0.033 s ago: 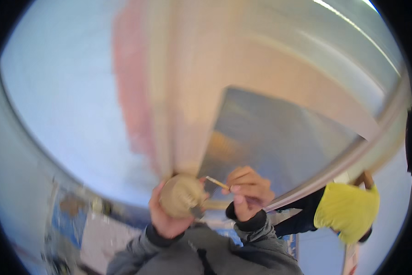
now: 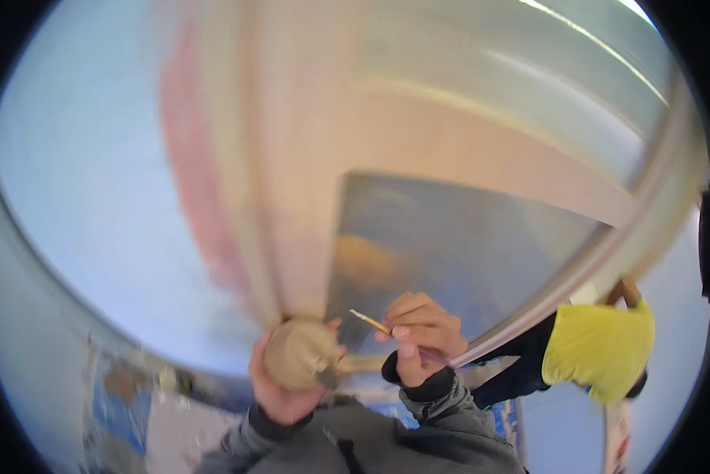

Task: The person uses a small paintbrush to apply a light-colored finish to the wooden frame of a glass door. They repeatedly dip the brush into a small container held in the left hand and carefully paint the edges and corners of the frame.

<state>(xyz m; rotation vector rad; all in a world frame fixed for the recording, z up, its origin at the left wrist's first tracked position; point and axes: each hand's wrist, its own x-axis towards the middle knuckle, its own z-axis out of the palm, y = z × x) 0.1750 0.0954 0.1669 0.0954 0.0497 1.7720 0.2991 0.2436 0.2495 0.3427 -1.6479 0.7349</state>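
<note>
My left hand (image 2: 282, 401) is wrapped round a round tan tub (image 2: 294, 351), held low in front of my body. Pale smears show on its top, and a small dark grey flat piece (image 2: 328, 378) sticks out at its lower right; what that piece is I cannot tell. To the right, my right hand (image 2: 424, 325) pinches a thin paintbrush (image 2: 377, 324) with a yellowish handle and a whitish tip. The brush points up and left, its tip apart from the tub and from the frame behind it.
Ahead stands a blurred peach-coloured frame (image 2: 295, 174) round a dark blue-grey panel (image 2: 450, 237). Left of it, a pale blue wall (image 2: 94, 197) bears a pink patch (image 2: 193, 158). A person in a yellow shirt (image 2: 596, 347) bends at the right. A whitish sheet (image 2: 177, 430) lies at lower left.
The view has shifted, so the frame and panel sit further left. Both hands appear slightly lower and further left, the tub more so than the brush. Each hand keeps its hold.
</note>
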